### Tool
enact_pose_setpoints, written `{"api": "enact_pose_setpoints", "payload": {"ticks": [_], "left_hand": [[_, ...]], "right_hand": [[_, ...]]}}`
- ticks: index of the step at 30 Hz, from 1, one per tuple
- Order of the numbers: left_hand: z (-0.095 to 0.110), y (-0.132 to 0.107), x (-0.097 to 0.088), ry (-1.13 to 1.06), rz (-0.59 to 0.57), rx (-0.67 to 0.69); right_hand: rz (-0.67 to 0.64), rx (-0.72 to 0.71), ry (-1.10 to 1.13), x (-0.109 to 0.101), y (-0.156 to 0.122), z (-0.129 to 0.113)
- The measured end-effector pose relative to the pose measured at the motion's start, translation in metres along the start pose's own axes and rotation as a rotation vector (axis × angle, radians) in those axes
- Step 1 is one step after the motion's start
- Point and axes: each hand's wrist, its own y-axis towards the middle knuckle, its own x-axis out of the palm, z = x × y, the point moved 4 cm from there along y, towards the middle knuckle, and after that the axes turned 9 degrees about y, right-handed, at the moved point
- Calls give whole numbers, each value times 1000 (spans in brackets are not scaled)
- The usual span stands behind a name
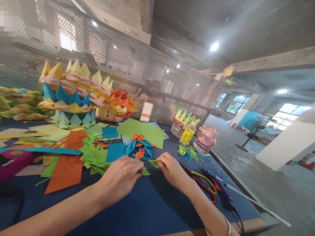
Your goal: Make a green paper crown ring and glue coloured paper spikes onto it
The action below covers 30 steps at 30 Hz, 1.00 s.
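Observation:
My left hand (121,178) and my right hand (172,170) meet over the blue table (147,209), both pinching a small green folded paper piece (154,163) between the fingertips. A second green corner (145,172) pokes out under my left hand. Just beyond the hands lies a cluster of blue and orange folded paper units (140,147). A pile of green folded pieces (94,155) lies left of my left hand.
Large paper modular sculptures (71,91) stand at the back left. Loose sheets of orange (65,170), blue (115,151) and green (141,131) paper cover the table. Scissors (204,183), a glue gun (221,191), a pink jar (205,139) and a yellow bottle (187,136) sit right. A mesh screen (137,65) backs the table.

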Motion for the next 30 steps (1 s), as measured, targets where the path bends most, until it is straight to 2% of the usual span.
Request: {"api": "enact_pose_setpoints", "payload": {"ticks": [6,13,19,30], "left_hand": [[-2,1,1,-24,-30,2],[-2,3,2,-54,-71,-13],[0,1,3,-49,-102,-18],[1,1,3,-43,-102,-3]], "right_hand": [[6,13,106,1,0,1],[90,132,387,4,2,13],[145,169,614,1,5,8],[340,233,649,-5,2,8]]}}
